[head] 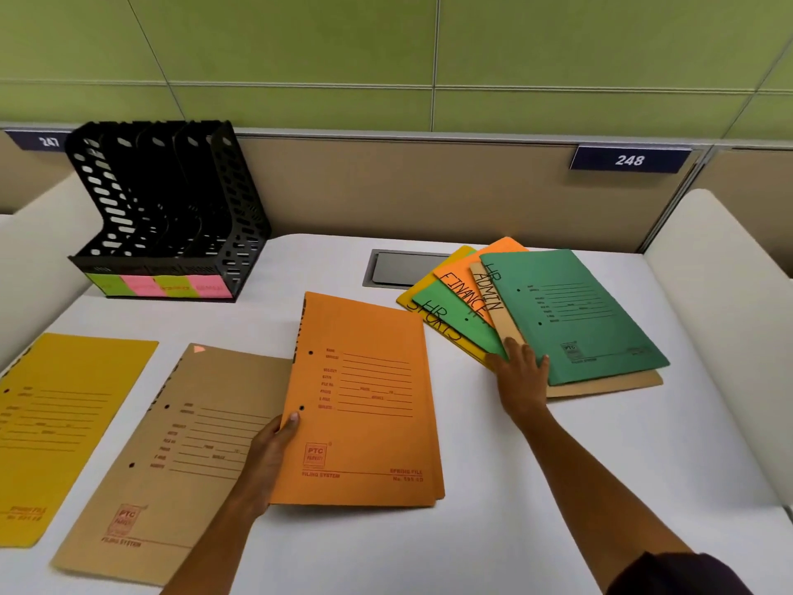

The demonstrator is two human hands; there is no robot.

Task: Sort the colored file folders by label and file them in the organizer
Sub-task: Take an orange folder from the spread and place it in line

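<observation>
I am pinching the near-centre orange folder [364,405] by its left edge with my left hand [270,448]. My right hand [521,373] is lying spread, fingers on the fanned folder stack [570,319] at right; the black organizer [167,208] is sitting far left.

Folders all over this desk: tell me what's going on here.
A person is sorting colored file folders. The left hand grips the lower left edge of an orange folder, which overlaps a brown folder; a yellow folder lies further left. The right hand rests on a fanned stack with labels reading HR, ADMIN, FINANCE and what looks like SPORTS, a green folder on top. The black organizer at back left looks empty, so nothing is filed yet.
</observation>
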